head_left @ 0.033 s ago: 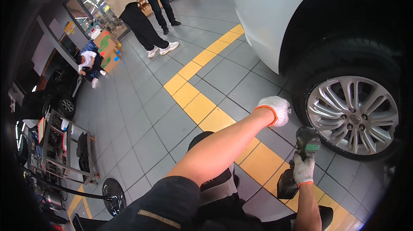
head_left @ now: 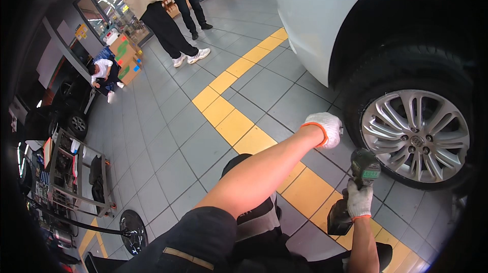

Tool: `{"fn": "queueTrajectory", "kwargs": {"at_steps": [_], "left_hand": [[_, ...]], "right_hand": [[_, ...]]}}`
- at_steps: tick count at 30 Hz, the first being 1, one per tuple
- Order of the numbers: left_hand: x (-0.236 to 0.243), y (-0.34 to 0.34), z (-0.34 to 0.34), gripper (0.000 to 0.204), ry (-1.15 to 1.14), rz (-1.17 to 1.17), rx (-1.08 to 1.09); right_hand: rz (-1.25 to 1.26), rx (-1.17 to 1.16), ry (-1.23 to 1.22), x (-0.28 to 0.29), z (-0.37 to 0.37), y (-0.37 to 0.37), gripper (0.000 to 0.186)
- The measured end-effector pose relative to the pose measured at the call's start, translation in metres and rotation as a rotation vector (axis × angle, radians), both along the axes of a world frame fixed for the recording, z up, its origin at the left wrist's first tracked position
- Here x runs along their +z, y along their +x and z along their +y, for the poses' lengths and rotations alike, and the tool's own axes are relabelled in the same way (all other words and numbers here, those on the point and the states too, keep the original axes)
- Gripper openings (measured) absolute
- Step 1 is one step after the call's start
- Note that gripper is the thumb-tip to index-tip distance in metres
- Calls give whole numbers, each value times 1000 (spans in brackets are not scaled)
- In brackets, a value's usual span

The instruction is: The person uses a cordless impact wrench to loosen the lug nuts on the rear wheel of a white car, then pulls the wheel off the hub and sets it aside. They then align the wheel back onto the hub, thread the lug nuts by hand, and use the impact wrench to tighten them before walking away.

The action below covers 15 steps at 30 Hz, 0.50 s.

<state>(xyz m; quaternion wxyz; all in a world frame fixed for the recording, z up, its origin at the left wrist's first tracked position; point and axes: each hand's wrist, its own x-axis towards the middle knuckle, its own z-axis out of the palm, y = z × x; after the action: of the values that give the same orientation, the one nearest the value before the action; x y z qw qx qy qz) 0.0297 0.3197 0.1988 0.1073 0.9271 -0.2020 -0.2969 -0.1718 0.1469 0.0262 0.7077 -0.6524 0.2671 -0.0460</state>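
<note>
My left hand (head_left: 324, 130), in a white knit glove with an orange cuff, is closed near the tyre's left side. A small bit of shiny metal (head_left: 341, 131) pokes out of its far side; its kind is hidden by the fist. Lower right, my right hand (head_left: 360, 201), gloved alike, grips the handle of a cordless impact wrench (head_left: 365, 167), dark with a green label and a black battery base. The wrench's head is close to the lower left of the tyre (head_left: 353, 115). A silver multi-spoke wheel (head_left: 396, 136) with several lug nuts round its hub sits on the car.
The white car body (head_left: 310, 24) stands at the upper right. Yellow tiles (head_left: 229, 115) cross the grey tiled floor. Two people stand at the back; another sits by cardboard boxes (head_left: 124, 54). A tool cart (head_left: 76, 171) and a round black base (head_left: 133, 232) are at left.
</note>
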Motion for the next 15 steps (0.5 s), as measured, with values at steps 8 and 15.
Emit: {"fn": "queueTrajectory", "kwargs": {"at_steps": [8, 15], "left_hand": [[-18, 28, -1, 39, -182, -169, -270], [-22, 9, -10, 30, -283, -279, -394]], "right_hand": [[-245, -12, -111, 53, -29, -1, 23], [-298, 112, 72, 91, -25, -8, 26]]}}
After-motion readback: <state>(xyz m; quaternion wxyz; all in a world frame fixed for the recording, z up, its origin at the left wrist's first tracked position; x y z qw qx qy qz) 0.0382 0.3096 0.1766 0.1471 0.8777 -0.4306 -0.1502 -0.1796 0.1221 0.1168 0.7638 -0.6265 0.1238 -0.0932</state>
